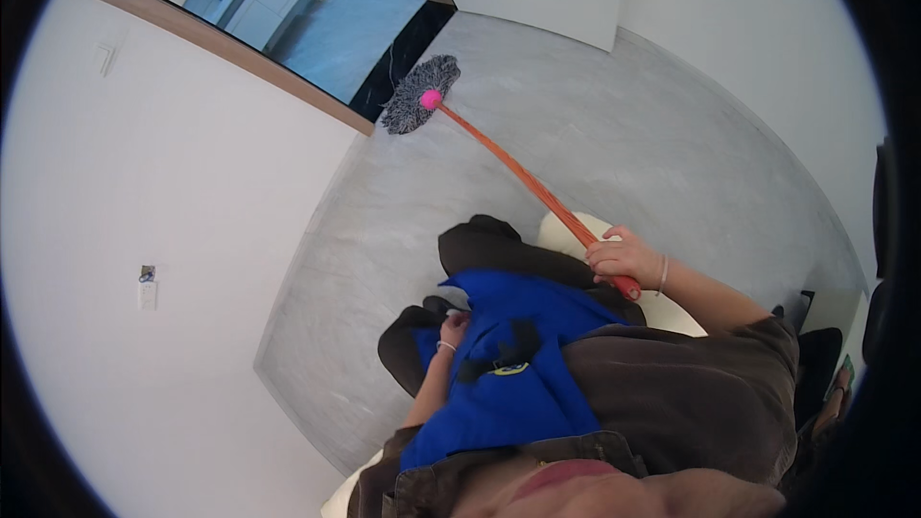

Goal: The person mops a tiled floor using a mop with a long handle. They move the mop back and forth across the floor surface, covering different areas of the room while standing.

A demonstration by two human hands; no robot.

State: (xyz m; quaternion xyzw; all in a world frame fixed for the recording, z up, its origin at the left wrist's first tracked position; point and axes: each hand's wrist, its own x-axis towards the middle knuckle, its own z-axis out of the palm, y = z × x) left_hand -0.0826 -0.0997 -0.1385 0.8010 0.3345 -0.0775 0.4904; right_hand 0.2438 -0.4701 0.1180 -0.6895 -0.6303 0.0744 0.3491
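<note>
In the head view, your right hand [624, 257] is wrapped shut around the long orange plastic mop handle [523, 177] close to its upper end, and the shaft runs away from you to the pink collar [431, 99] and the shaggy grey string mop head [420, 94]. That head lies on the pale grey marbled floor [614, 144], far out from you, right at the black threshold strip [398, 58] of the doorway. With only one hand this high on the shaft, you have little leverage, I judge; keep the strings flat on the floor and draw in straight, overlapping strokes instead of flicking the tip. Mind the white wall [173, 230] on your left, which the head could smear if it swings wide.

Your left hand [451, 331] sits low against the bright blue cloth garment [508, 364] at your front. Its fingers are mostly buried in the folds, so I cannot tell whether it grips the cloth or merely rests on it. Your feet are hidden by your clothing, the lower right is dark clutter I cannot make out, and the small fitting [147, 286] on the wall is too small to identify.
</note>
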